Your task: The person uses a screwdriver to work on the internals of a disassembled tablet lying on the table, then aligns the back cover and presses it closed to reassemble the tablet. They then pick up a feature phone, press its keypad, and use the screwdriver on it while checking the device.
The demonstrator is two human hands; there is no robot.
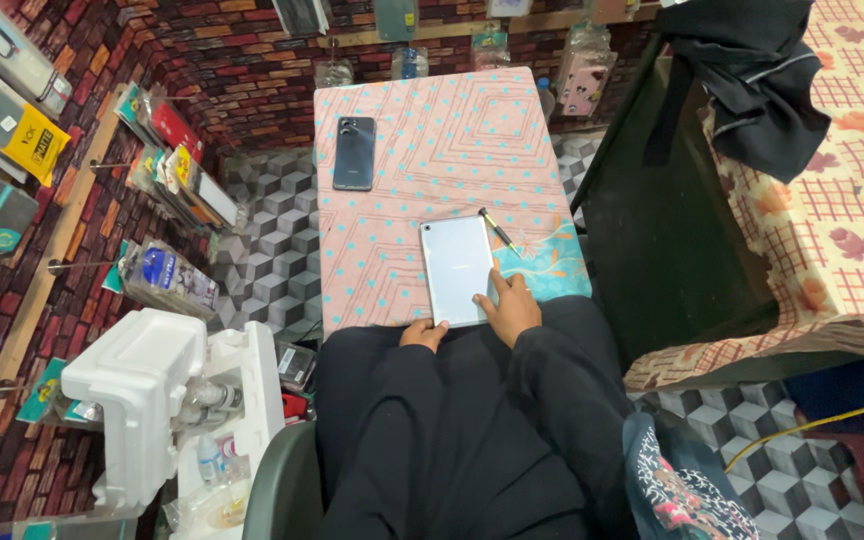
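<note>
Hiding most of both arms, black sleeves (472,420) are covering the person down to the wrists, and the near edge of the worktop (392,190) is disappearing under the lap. The left hand (423,333) is curling over the near edge at the bottom left corner of a silver tablet (458,270) lying back up; its fingertips are touching that corner, but the palm side is turned away, so how firmly it is gripping cannot be told. The right hand (510,308) is lying open and flat, its fingers pressing on the tablet's bottom right corner and its thumb side resting on the patterned cloth. The tablet is sitting near the worktop's near edge, towards the right-hand side, its long sides running away from the person, with both hands at its nearest short edge.

A thin pen-like tool (497,229) is lying just beside the tablet's far right corner, too small to identify further. A dark phone (354,153) is lying back up near the worktop's left edge, well apart from the tablet and both hands. Hanging packets at the far edge are being cut off by the frame, and a white foam box (137,385) is standing on the floor beside the left edge.
</note>
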